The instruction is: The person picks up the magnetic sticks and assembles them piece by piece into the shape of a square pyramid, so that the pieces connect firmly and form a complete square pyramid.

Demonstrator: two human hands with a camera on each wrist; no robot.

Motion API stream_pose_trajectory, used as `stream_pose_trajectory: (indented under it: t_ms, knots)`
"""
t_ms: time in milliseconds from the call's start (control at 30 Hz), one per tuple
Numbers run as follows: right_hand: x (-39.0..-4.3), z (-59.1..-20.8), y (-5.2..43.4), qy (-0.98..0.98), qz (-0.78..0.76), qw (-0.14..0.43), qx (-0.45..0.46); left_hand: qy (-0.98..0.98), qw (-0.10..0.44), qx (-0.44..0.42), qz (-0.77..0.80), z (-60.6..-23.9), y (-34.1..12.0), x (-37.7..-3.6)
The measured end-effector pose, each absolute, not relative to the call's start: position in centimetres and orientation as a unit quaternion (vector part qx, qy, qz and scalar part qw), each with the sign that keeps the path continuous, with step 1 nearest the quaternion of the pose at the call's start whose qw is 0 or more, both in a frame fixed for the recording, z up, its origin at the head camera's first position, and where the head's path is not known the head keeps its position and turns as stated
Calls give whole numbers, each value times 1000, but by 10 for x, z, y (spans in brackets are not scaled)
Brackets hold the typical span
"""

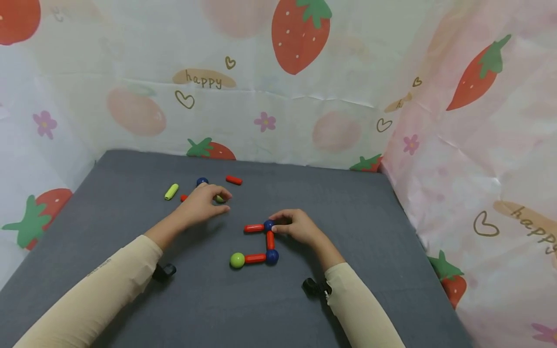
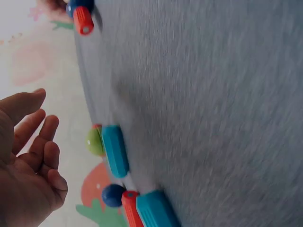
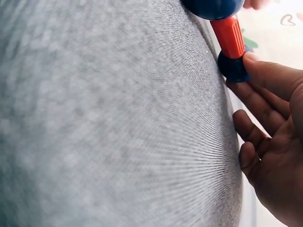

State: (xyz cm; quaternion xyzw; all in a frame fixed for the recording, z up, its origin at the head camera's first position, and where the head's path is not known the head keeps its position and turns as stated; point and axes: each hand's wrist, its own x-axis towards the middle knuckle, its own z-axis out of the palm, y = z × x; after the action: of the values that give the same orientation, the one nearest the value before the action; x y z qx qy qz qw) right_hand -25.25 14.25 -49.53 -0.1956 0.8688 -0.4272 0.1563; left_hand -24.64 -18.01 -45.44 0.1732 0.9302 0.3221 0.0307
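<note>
My right hand (image 1: 300,228) pinches a blue ball (image 1: 269,224) between thumb and fingertips. That ball is a corner of a chain of building-toy pieces lying on the table. From it one red rod (image 1: 254,228) points left and another red rod (image 1: 270,240) leads to a second blue ball (image 1: 271,256). A third red rod (image 1: 255,258) joins that ball to a green ball (image 1: 237,260). My left hand (image 1: 200,202) hovers left of the chain, fingers loosely bent, with nothing in its grasp. In the left wrist view, teal rods (image 2: 115,151) lie below this hand.
Loose pieces lie around and behind my left hand: a yellow-green rod (image 1: 171,191), a red rod (image 1: 234,180), a blue ball (image 1: 202,181) and a partly hidden green ball (image 1: 220,198). Strawberry-patterned sheets (image 1: 278,116) border the grey-covered table (image 1: 348,217) at the back and sides.
</note>
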Motion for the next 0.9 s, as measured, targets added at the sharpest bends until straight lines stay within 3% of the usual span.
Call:
stream_pose_trajectory:
  t_ms: [367,900]
  knots:
    - [-256,-498,144,871,-423,151,-200,945,50,98,308,-468,-192,-277]
    - [-253,-499,146,865,-434,154,-198,956,56,88,273,-486,-193,-290]
